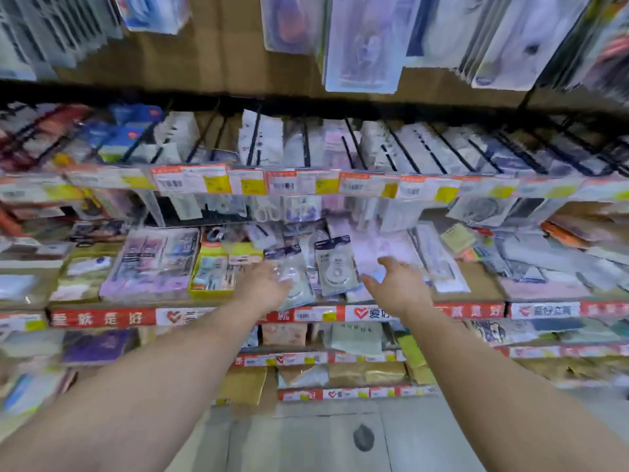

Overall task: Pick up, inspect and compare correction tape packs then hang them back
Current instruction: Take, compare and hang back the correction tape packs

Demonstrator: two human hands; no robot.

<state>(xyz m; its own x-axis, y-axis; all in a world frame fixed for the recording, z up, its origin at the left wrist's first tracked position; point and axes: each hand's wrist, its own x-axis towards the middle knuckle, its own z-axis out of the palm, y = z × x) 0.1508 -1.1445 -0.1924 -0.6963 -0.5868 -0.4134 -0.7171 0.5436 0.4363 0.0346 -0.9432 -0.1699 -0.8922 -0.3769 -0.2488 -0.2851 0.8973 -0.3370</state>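
Two correction tape packs in clear wrap with dark header cards lie on a shop shelf. One pack (335, 265) rests between my hands. The other pack (289, 270) lies partly under the fingers of my left hand (269, 284), which reaches onto it with fingers spread; a firm grip is not visible. My right hand (398, 284) hovers open just right of the first pack, palm facing left, holding nothing. The picture is blurred by motion.
Rows of hanging packs on black hooks (306, 144) fill the level above, behind a strip of price tags (292, 182). Boxed stationery (156, 264) lies left of the packs, more packs to the right. A red shelf edge (102, 316) runs below my wrists.
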